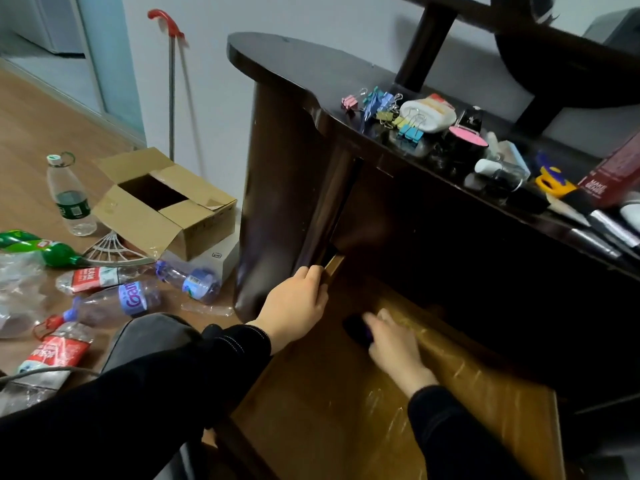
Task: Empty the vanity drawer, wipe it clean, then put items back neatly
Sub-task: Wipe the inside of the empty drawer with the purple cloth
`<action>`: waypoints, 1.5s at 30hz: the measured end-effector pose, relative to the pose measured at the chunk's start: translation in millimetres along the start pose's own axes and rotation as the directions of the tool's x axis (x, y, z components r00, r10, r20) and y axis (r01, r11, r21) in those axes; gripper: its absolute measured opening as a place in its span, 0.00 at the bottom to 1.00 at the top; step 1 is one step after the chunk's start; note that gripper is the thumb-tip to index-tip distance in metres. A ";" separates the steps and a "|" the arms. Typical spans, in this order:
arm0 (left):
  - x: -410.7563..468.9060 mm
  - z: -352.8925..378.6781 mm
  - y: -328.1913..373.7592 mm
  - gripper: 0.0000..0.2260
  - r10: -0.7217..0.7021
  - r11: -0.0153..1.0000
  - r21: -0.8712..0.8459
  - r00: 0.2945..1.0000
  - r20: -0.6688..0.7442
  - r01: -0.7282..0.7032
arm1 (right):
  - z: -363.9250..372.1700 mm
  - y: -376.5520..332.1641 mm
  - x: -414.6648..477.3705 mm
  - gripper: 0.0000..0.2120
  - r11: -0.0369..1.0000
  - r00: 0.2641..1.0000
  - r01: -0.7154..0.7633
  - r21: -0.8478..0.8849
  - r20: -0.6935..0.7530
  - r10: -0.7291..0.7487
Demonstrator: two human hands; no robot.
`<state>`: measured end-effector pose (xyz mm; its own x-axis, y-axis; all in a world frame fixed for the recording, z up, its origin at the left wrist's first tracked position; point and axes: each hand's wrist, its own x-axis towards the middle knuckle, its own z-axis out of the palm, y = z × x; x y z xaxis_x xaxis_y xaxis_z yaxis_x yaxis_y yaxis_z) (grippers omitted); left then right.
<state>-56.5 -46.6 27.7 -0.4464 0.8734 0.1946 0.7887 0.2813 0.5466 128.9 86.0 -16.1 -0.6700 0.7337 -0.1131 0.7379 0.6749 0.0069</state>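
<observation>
Curled over the left side wall of the pulled-out brown wooden vanity drawer, the person's left hand grips that edge, with the fingertips hooked to the inner side. The right hand is down inside the drawer, toward its back left corner. Its fingers are wrapped round a small dark purplish object that sits on the drawer floor. Both the hand and the object are blurred, so what the object is cannot be told. The visible part of the drawer floor is glossy, streaked wood, and both black sleeves reach in from the drawer's front.

Above the drawer is the dark vanity top. On it lie a heap of pastel metal binder clips, a white fabric pouch, a black round jar with a pink lid, a yellow and blue plastic tool, a dark red carton and several silver-handled makeup brushes.

To the left of the drawer, on the wooden floor, an open brown cardboard box stands near an upright clear plastic bottle. A green plastic bottle and several crushed clear bottles lie beside them. Behind the box, a grey pole with a red hooked handle leans on the wall.
</observation>
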 end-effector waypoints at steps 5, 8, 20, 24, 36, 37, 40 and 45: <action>3.3 2.7 -1.2 0.13 0.002 1.000 0.013 1.000 -0.021 -0.002 | -2.0 9.4 52.8 0.27 0.977 0.975 -0.209 0.050 -0.064 0.212; 1.6 0.7 -0.2 0.13 0.003 1.000 0.007 1.000 -0.018 -0.003 | -1.4 3.7 57.9 0.26 0.968 0.966 -0.241 0.076 -0.077 0.247; -4.6 -9.2 5.3 0.13 -0.011 1.000 -0.020 1.000 0.018 0.012 | 33.7 -19.6 -71.6 0.27 0.998 0.999 0.046 -0.036 0.016 -0.046; -2.7 -5.9 4.0 0.13 0.007 1.000 -0.014 1.000 0.013 -0.007 | 24.3 -8.8 -55.9 0.26 0.997 0.998 0.070 -0.023 0.008 -0.070; 0.5 -5.1 3.1 0.13 0.006 1.000 -0.001 1.000 -0.011 -0.006 | -6.9 14.7 45.3 0.24 0.945 0.950 -0.313 0.091 0.016 0.313; 0.0 -5.5 4.0 0.12 0.007 1.000 0.003 1.000 -0.008 -0.006 | -9.1 13.4 39.2 0.23 0.957 0.959 -0.282 0.067 0.003 0.282; -1.3 -6.8 5.5 0.11 0.018 1.000 0.020 1.000 -0.006 -0.017 | -10.6 -0.3 8.5 0.23 0.987 0.987 -0.159 0.009 -0.022 0.159; -5.7 -12.6 10.0 0.13 -0.009 1.000 -0.003 1.000 0.024 0.009 | 19.6 -35.0 -78.4 0.22 0.996 0.996 0.084 0.030 0.033 -0.085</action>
<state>-51.4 -53.8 42.4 -0.4433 0.8800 0.1704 0.7834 0.2881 0.5507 157.2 3.3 -27.0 -0.7273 0.6706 -0.1462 0.6811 0.7315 -0.0329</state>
